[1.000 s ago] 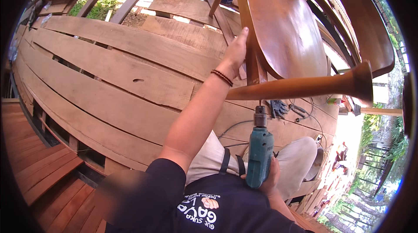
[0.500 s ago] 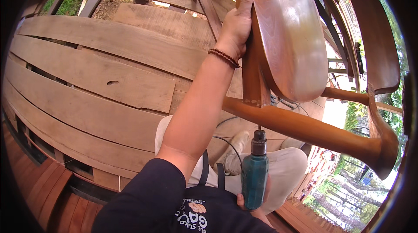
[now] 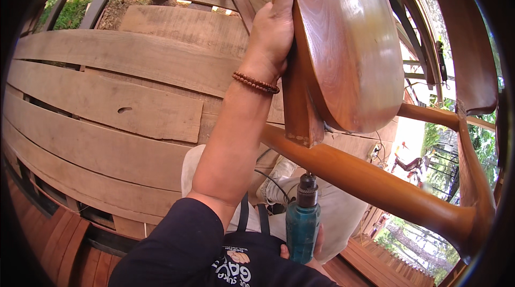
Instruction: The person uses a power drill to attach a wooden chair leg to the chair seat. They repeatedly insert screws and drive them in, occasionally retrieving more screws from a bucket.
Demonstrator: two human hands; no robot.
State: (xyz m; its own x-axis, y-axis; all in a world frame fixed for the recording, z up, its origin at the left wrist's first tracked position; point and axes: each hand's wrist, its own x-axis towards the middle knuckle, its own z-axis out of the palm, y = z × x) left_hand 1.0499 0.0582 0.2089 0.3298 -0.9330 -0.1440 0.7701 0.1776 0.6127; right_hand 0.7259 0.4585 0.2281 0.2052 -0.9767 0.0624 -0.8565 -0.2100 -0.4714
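A brown varnished wooden chair lies tipped over in front of me, its broad glossy seat (image 3: 357, 46) turned upward. My left hand (image 3: 271, 32) grips the wooden rail beside the seat, thumb along its edge and fingers hidden behind. Below it, a rounded chair leg (image 3: 370, 177) slants down to the right. A teal power drill (image 3: 302, 230) points upward with its dark chuck close under this leg; only a sliver of bit shows between them. My right hand (image 3: 318, 244) is wrapped round the drill body, mostly hidden by it. Whether a finger presses the trigger is out of sight.
Wide wooden planks (image 3: 102, 110) with gaps between them form a platform at left. The chair's curved backrest (image 3: 466, 40) rises at far right. A black cord (image 3: 268, 175) runs from the drill past my shoe (image 3: 279, 180). Reddish decking (image 3: 59, 239) lies lower left.
The chair and my left hand appear a little further left in view. The drill's chuck is closer to the leg, with less of the bit showing.
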